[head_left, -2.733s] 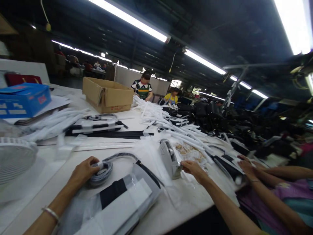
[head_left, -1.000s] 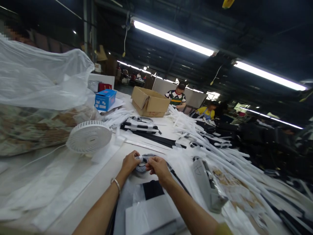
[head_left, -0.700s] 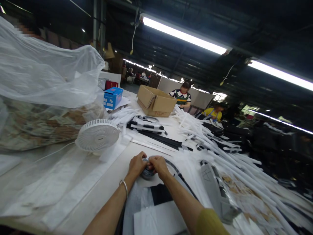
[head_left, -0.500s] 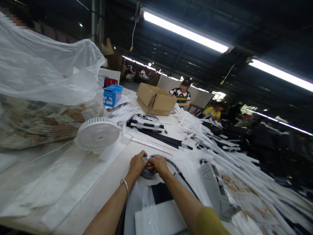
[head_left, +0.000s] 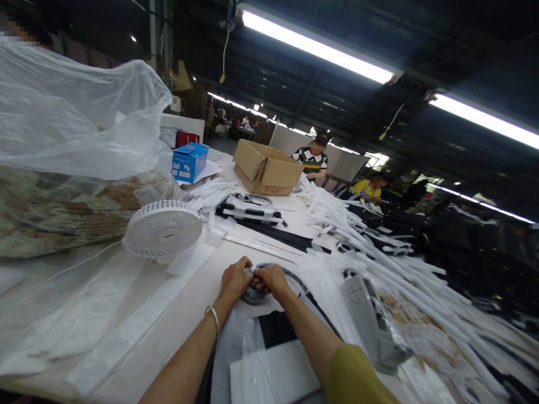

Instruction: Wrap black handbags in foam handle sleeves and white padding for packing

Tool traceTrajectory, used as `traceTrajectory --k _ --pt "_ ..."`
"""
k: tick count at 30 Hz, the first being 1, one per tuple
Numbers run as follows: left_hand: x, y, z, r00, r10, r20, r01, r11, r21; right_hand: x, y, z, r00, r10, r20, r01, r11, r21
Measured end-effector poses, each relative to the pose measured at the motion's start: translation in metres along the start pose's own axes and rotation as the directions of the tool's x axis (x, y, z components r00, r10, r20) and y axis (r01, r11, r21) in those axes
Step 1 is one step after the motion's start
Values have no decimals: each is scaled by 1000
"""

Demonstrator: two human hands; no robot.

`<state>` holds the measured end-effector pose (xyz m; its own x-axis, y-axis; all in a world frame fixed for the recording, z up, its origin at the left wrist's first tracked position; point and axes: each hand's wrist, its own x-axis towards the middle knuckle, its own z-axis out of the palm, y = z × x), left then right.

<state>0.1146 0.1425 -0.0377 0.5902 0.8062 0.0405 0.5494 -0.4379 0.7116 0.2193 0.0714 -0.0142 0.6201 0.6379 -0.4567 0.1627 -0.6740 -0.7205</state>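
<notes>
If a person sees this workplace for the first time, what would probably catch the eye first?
Probably the bright tube lights overhead, glaring in the dark upper part of the picture. Next, perhaps, the large clear bag at the left, with a round white fan beside it. Below the middle, at the pale table, the left hand and right hand meet at a gray coil.

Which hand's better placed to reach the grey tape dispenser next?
Likely the right hand: the grey tape dispenser sits on its side. The left hand, also at the coil, would have to reach past the right arm.
</notes>
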Motion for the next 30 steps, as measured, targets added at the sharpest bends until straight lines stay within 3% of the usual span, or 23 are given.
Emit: traceTrajectory --k 6,11,16,19,24,30 --pt "1 -1 2 1000 0 -11 0 1000 -2 5 -5 -3 1000 -23 -6 21 980 -196" --pt "1 -2 2 1000 9 -19 -9 1000 -5 6 1 -12 983 -180 -26 161 929 -334" --pt "2 -1 0 1000 8 -12 -8 1000 -4 12 -2 -23 954 -296 47 280 822 -497" --pt "2 -1 0 1000 -3 -4 3 1000 -10 16 -10 -26 927 -365 85 333 699 -632" --pt "3 -1 -2 999 -32 -2 32 999 -41 8 -17 -24 833 -529 162 419 411 -810" --pt "4 -4 -3 999 -32 9 33 994 -105 -4 -15 -22 637 -689 346 564 111 -818"
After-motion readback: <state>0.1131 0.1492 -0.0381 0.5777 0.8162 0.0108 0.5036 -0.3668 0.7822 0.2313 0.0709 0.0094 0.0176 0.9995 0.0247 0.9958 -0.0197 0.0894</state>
